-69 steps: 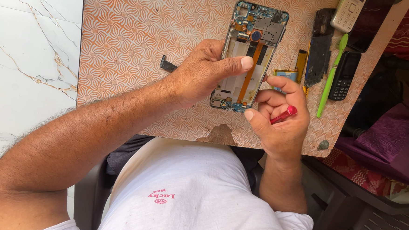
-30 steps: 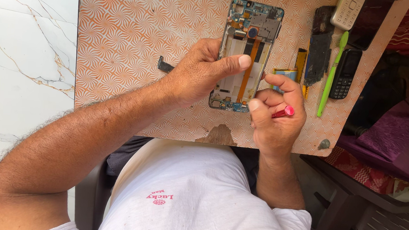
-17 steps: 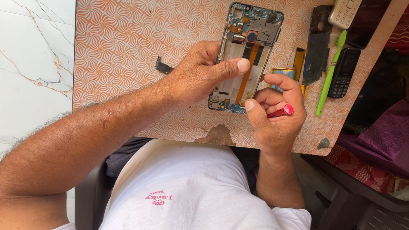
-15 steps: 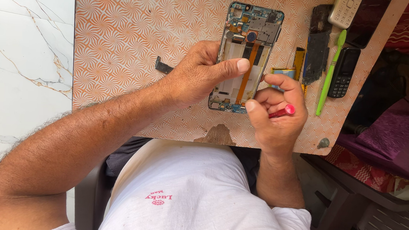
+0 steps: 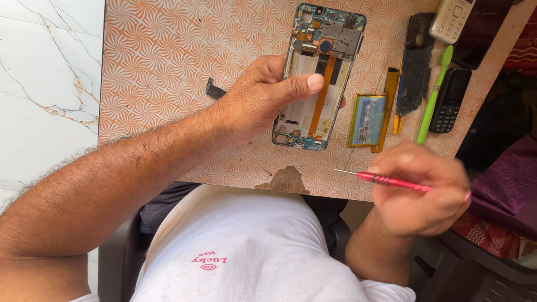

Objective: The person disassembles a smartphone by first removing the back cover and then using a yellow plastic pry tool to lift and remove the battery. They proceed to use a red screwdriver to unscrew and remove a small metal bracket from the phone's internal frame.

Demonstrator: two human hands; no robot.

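An opened smartphone (image 5: 322, 56) with bare circuit boards and an orange flex cable lies on the orange patterned board (image 5: 163, 47). My left hand (image 5: 262, 98) rests on its left side, thumb pressed across the middle of the phone. My right hand (image 5: 422, 190) is off the phone, near the board's front right edge, holding a red-handled screwdriver (image 5: 389, 180) level with its thin tip pointing left.
Right of the phone lie a flat battery (image 5: 368, 119), a yellow strip (image 5: 389, 93), a dark phone cover (image 5: 416, 61), a green tool (image 5: 435, 92), a black keypad phone (image 5: 450, 99) and a white keypad phone (image 5: 452, 16). A small dark part (image 5: 215, 90) sits left of my hand. White marble floor is to the left.
My right hand has drawn away from the phone's lower edge to the right and down, turning the screwdriver level. My left hand stays on the phone.
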